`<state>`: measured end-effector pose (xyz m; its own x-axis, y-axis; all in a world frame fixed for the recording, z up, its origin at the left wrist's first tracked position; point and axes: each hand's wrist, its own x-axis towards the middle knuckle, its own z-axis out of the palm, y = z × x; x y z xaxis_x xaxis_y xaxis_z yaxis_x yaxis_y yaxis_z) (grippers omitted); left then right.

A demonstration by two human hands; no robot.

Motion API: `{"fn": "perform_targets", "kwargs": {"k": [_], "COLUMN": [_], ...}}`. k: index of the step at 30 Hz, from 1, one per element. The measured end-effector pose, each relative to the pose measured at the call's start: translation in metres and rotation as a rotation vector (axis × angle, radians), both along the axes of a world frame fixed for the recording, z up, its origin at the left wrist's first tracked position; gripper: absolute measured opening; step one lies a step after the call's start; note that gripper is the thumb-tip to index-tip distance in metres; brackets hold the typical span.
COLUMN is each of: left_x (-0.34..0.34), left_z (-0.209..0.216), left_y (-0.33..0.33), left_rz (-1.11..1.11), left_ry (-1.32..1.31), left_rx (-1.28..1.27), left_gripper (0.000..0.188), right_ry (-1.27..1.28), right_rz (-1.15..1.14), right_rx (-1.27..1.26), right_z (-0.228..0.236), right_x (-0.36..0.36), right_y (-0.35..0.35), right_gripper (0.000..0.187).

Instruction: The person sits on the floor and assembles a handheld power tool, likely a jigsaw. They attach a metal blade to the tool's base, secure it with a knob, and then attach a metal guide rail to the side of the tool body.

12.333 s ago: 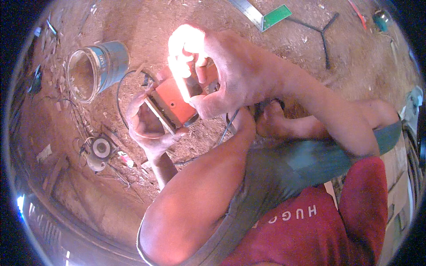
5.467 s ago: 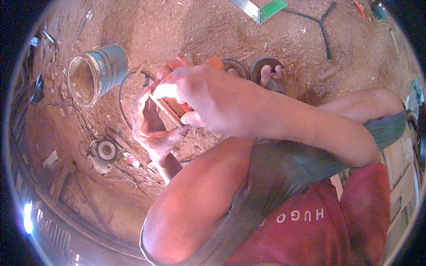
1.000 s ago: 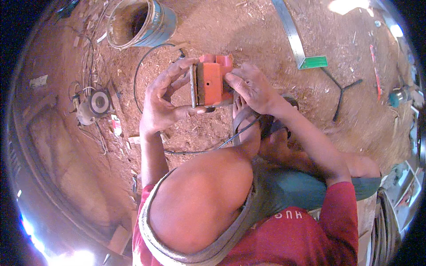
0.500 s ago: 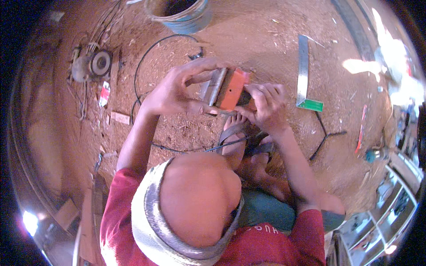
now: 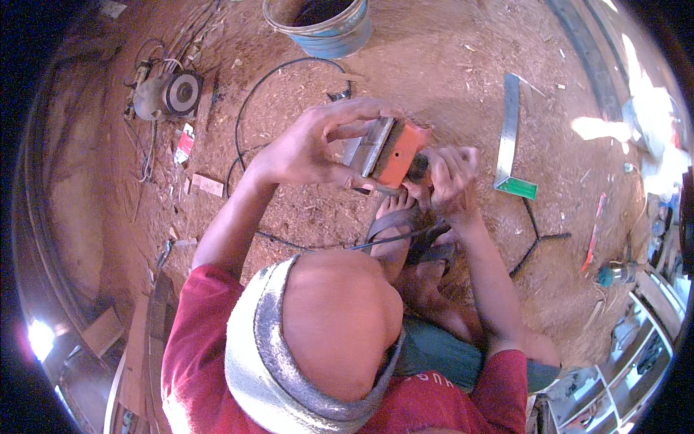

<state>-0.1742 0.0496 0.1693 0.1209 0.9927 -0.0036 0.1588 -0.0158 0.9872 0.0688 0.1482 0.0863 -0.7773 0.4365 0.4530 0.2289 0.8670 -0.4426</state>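
An orange tool with a flat metal plate on one side and a black knob on the other, which looks like an electric hand planer [image 5: 402, 158], is held up above the ground. My left hand [image 5: 305, 143] spans its metal side, thumb at the lower edge and fingers over the upper edge. On the opposite side, my right hand [image 5: 454, 175] has its fingers curled at the black knob [image 5: 418, 168]. A black cable [image 5: 340, 248] runs on the ground toward my right wrist; where it ends is hidden. My sandalled foot [image 5: 394, 206] shows below the tool.
A blue bucket [image 5: 334, 40] stands at the far side. An angle grinder [image 5: 168, 95] lies far left, with a small wood piece [image 5: 208, 184] nearer. To the right lie a try square [image 5: 510, 130], a red stick-like thing [image 5: 594, 235] and a teal tool [image 5: 611, 275]. Wood shavings cover the ground.
The whole view has shifted, so everything appears slightly further right. My right fingers have moved around the black knob, which shows more clearly. My left hand keeps its hold.
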Motion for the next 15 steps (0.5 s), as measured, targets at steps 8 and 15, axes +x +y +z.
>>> {"fn": "perform_targets", "kwargs": {"k": [8, 15], "left_x": [0.0, 0.002], "left_z": [0.003, -0.003], "left_y": [-0.001, 0.004], "left_rz": [-0.024, -0.001], "left_ry": [-0.076, -0.042], "left_rx": [-0.089, -0.09], "left_gripper": [0.09, 0.091], "right_ry": [0.011, 0.003], "right_rz": [0.045, -0.058], "right_rx": [-0.573, -0.621], "right_z": [0.005, 0.007], "right_x": [-0.003, -0.002], "right_y": [-0.013, -0.013], "right_gripper": [0.028, 0.038]}}
